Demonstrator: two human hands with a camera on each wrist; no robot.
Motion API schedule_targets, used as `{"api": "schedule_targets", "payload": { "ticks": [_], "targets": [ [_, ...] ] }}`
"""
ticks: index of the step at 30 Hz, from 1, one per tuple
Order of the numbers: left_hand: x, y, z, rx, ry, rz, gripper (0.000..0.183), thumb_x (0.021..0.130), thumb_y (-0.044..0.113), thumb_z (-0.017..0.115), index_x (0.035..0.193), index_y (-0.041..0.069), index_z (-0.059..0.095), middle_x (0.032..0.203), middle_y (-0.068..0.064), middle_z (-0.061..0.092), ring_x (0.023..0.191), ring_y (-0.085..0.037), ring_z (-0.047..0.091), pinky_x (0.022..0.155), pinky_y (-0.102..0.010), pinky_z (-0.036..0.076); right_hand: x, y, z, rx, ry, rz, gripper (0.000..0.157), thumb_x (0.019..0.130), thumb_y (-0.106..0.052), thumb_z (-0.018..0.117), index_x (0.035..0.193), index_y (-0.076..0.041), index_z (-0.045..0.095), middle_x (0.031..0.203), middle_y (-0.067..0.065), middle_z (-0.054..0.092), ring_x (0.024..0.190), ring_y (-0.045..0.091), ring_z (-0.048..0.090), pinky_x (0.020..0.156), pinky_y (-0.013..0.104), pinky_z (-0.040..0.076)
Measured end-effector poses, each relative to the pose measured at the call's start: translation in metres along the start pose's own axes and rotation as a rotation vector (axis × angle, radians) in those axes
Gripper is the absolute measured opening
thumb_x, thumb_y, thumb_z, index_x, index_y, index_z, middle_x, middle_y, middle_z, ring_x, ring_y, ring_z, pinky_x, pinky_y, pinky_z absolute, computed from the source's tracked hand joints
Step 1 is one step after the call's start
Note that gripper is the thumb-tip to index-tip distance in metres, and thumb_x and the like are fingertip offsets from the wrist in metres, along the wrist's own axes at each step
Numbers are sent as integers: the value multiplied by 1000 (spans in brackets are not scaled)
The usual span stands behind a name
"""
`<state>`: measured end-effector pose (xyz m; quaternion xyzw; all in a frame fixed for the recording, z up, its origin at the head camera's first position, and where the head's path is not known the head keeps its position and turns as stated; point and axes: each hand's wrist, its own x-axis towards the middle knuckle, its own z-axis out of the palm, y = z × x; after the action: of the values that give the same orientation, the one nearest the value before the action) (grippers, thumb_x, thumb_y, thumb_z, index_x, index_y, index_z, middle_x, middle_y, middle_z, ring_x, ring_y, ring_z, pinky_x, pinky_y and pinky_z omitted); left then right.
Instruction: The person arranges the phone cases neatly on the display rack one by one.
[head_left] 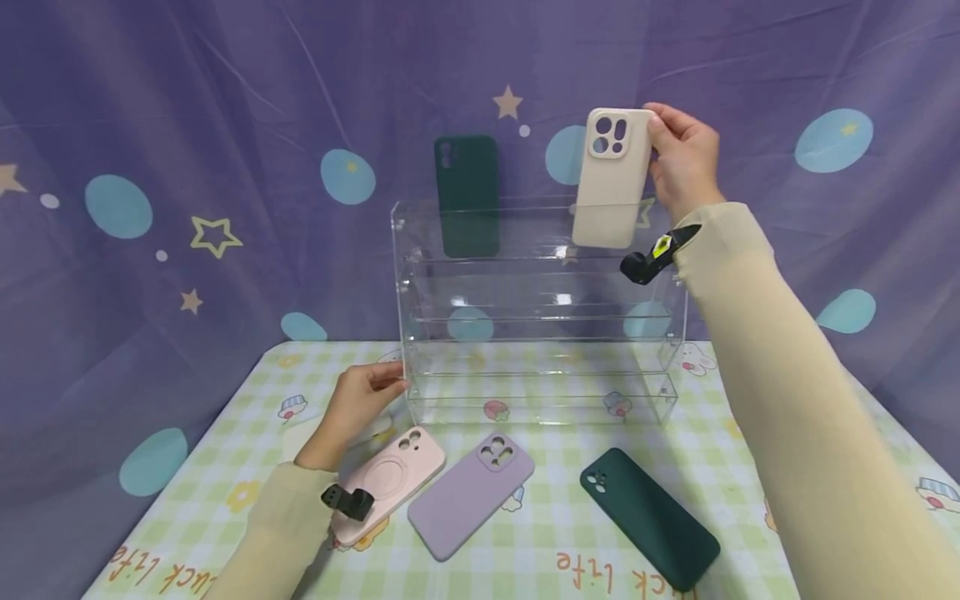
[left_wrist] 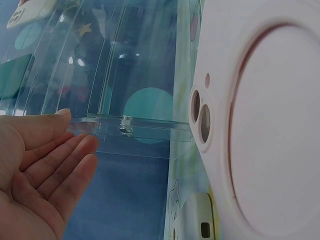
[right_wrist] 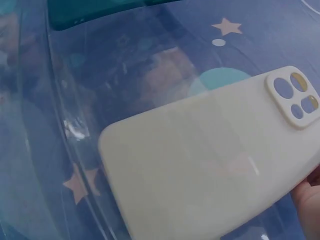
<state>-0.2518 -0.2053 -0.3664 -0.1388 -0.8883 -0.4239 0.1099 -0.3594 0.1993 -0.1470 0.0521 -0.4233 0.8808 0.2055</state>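
In the head view my right hand (head_left: 686, 158) pinches the upper right edge of a cream phone case (head_left: 615, 179). The case stands upright at the top tier of a clear acrylic display rack (head_left: 540, 329), its lower part behind the front panel. Close up in the right wrist view, the cream case (right_wrist: 200, 160) lies slantwise, with only a bit of the fingers (right_wrist: 309, 200) at its edge. My left hand (head_left: 363, 404) is at the rack's left side, thumb and fingers extended, fingertips right at the side panel. A dark green phone case (head_left: 468, 196) stands on the top tier's left.
On the checked tablecloth before the rack lie a pink phone case (head_left: 390, 483) with a ring, a lilac phone case (head_left: 472, 500) and another dark green phone case (head_left: 648, 517). A pale case (left_wrist: 192, 220) lies beside the pink one. A purple patterned curtain (head_left: 247, 100) hangs behind.
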Motion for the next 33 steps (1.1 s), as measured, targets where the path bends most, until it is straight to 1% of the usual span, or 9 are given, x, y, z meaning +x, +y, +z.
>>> {"api": "schedule_targets", "payload": {
  "ticks": [6, 12, 16, 19, 21, 26, 31, 33],
  "targets": [
    [-2, 0, 1, -5, -4, -2, 29, 87, 5, 66, 113, -8, 64, 103, -22, 68, 89, -32, 67, 77, -36, 56, -4, 7, -2, -55, -41, 21, 17, 91, 4, 55, 102, 5, 68, 92, 9, 63, 88, 18, 61, 64, 25, 54],
    [-2, -1, 0, -8, -7, -7, 30, 87, 7, 67, 113, -7, 64, 105, -22, 68, 90, -31, 67, 77, -36, 56, -2, 6, -4, -77, -31, 51, 21, 91, 1, 57, 109, 3, 67, 101, 9, 64, 99, 19, 60, 67, 23, 54],
    [0, -1, 0, -13, -9, -13, 30, 87, 7, 67, 113, -7, 65, 105, -21, 68, 90, -31, 67, 76, -34, 56, -1, 4, -6, -118, -7, 74, 27, 91, -2, 59, 116, 2, 65, 101, 9, 65, 94, 18, 60, 66, 20, 53],
    [1, -1, 1, -14, -8, -15, 30, 87, 7, 67, 113, -7, 65, 105, -21, 68, 90, -31, 67, 76, -33, 56, 0, 4, -9, -133, 1, 79, 30, 89, -2, 60, 119, 4, 62, 97, 9, 67, 88, 17, 62, 66, 20, 53],
    [0, -1, 2, -11, -8, -16, 30, 87, 7, 67, 114, -7, 65, 106, -21, 68, 90, -31, 67, 76, -34, 56, 0, 2, -12, -113, 5, 86, 30, 88, -1, 62, 117, 4, 63, 94, 9, 68, 85, 17, 64, 65, 20, 54],
    [0, -1, 2, -9, -8, -14, 29, 87, 7, 67, 113, -6, 65, 104, -20, 68, 90, -31, 67, 76, -35, 56, -1, -7, -25, -16, 13, 105, 22, 85, 1, 66, 106, 4, 66, 84, 11, 70, 74, 18, 67, 64, 22, 55],
    [2, 0, 3, -7, 6, 0, 29, 87, 7, 67, 112, -7, 66, 101, -21, 69, 89, -31, 68, 76, -35, 56, -4, -20, -38, 13, 19, 125, 25, 81, -1, 71, 105, 3, 66, 86, 12, 71, 75, 19, 68, 68, 24, 56],
    [3, 0, 3, -14, 2, 4, 29, 87, 6, 67, 112, -7, 65, 100, -21, 69, 88, -31, 68, 77, -36, 56, -6, -25, -44, 47, 13, 131, 26, 80, 0, 72, 105, 4, 66, 85, 13, 71, 74, 20, 68, 66, 25, 56]
  ]
}}
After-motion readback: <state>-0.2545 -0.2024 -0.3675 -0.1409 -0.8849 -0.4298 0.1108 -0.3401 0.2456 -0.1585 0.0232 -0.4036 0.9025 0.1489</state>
